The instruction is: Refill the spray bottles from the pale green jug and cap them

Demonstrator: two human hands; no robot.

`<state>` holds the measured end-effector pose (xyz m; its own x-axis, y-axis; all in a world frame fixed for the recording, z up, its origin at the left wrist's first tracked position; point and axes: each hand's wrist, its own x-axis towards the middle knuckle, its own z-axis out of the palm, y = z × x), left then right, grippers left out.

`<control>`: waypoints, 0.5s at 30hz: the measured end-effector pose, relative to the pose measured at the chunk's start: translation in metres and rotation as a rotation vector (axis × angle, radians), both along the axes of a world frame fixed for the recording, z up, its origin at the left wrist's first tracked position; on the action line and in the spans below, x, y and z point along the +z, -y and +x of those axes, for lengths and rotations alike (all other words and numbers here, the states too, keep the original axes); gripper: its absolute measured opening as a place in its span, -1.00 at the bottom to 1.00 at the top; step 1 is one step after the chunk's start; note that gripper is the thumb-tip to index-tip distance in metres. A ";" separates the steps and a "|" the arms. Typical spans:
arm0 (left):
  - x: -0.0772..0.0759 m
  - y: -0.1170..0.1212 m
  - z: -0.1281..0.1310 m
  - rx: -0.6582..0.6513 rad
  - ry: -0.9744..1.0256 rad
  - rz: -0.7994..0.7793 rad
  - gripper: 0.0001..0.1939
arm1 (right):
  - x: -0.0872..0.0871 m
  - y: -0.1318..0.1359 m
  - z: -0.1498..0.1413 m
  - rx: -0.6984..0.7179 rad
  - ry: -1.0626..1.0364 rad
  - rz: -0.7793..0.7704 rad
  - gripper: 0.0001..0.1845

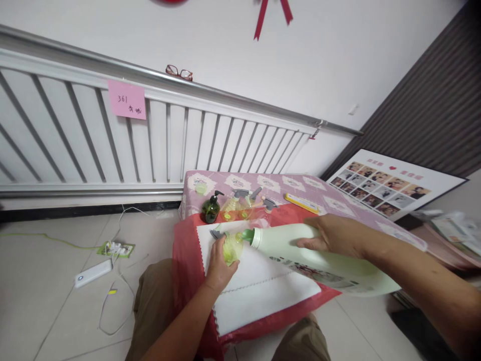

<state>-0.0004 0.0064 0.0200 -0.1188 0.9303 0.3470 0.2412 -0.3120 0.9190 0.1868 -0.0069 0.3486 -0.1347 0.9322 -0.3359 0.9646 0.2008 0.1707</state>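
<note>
My left hand (221,269) is closed around a small translucent yellow-green bottle (232,249) over the white cloth (270,296). My right hand (332,234) grips a large pale green jug (280,244), tipped on its side with its neck pointing left. The jug's green spout (247,235) meets the mouth of the small bottle; whether liquid is flowing I cannot tell. Beside my left hand lies a grey spray head (217,234). Behind stand a dark green pump bottle (211,209) and clear spray bottles (229,209) with grey triggers. Another grey trigger head (269,204) is near them.
A red cover (186,255) and a purple patterned cloth (311,183) drape the table. A long yellow-edged packet (301,203) lies at the back. The radiator (161,140) runs behind. A power strip (116,249), white power bank (93,273) and cables are on the floor at left.
</note>
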 end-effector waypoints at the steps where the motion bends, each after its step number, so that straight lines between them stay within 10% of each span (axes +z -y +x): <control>1: 0.000 0.000 0.000 0.000 0.002 0.001 -0.19 | 0.000 0.000 0.000 0.003 0.005 0.000 -0.58; 15: 0.001 0.000 0.000 -0.004 0.014 -0.020 -0.18 | -0.005 0.000 0.006 -0.003 -0.100 0.100 -0.65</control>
<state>-0.0006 0.0066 0.0214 -0.1201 0.9376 0.3262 0.2274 -0.2939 0.9284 0.1930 -0.0067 0.3432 -0.1603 0.9607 -0.2265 0.9783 0.1851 0.0929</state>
